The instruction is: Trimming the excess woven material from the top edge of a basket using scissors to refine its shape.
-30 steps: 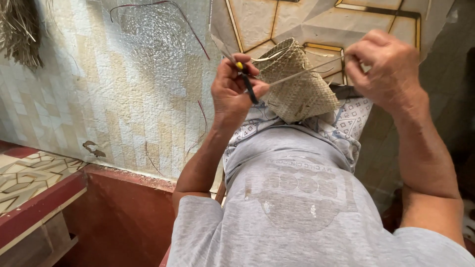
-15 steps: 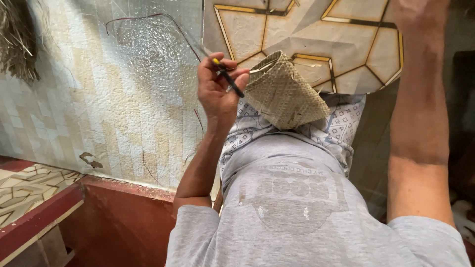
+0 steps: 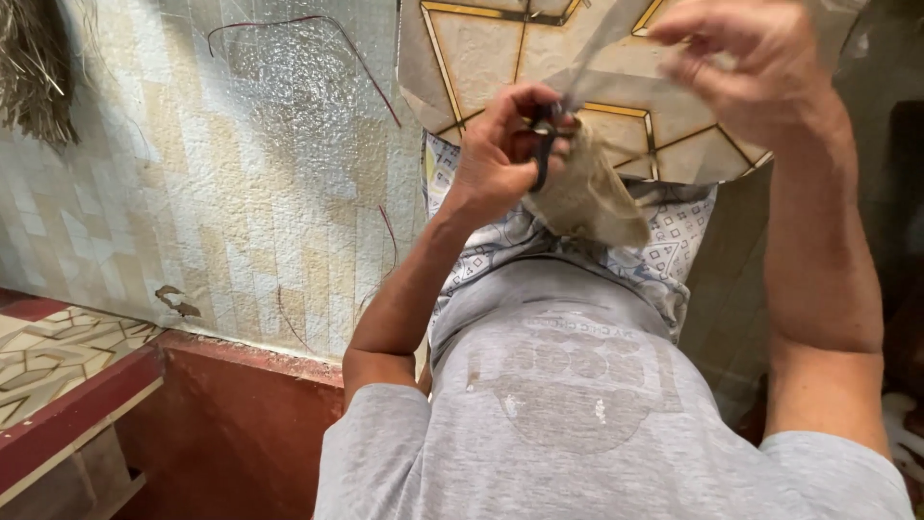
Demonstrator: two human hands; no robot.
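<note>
Motion blur is smearing the right hand (image 3: 760, 67), raised at the top edge; its grip is pinching a pale strand (image 3: 602, 48). Left hand (image 3: 500, 154) is clenching a dark tool (image 3: 544, 144) against the woven basket (image 3: 587, 197), partly hiding it.

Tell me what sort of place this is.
Probably a home workspace for weaving by hand: tiled wall, dried straw bundle hanging up, and a half-woven basket held in the left hand.

Landmark: woven piece (image 3: 589, 197). Left hand (image 3: 500, 154) touching its left edge, gripping it. Right hand (image 3: 760, 63) above and right, apart. Patterned cloth (image 3: 674, 246) just below. Tiled wall (image 3: 192, 193) well left.
</note>
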